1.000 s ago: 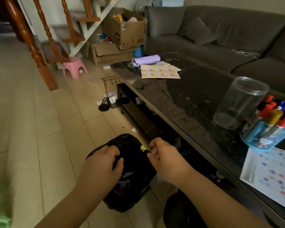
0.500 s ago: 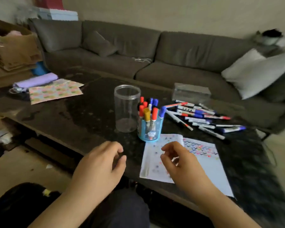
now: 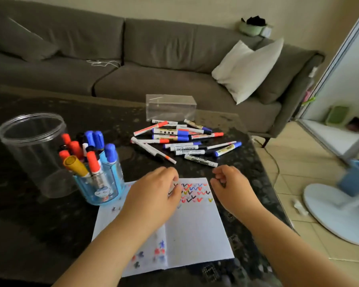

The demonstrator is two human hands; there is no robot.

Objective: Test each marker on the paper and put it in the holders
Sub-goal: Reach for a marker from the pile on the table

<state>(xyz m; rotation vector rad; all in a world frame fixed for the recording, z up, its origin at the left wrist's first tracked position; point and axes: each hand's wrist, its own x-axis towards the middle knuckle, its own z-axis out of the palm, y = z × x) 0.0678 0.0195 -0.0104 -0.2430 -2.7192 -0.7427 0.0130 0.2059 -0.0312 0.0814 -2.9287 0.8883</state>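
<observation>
table point(image 3: 75, 228): glossy dark stone | jar point(image 3: 32, 150): clr plastic | sofa point(image 3: 153, 79): matt cloth

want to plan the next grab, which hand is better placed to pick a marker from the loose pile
Right, probably. The right hand holds nothing and sits just below the loose markers, nearest a white one. The left hand lies over the paper.

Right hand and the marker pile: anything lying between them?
Nothing: in the head view only bare dark table separates the right hand from the nearest loose marker.

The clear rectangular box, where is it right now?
In the head view the clear rectangular box sits at the table's far edge, near the sofa, just behind the pile of loose markers.
</observation>
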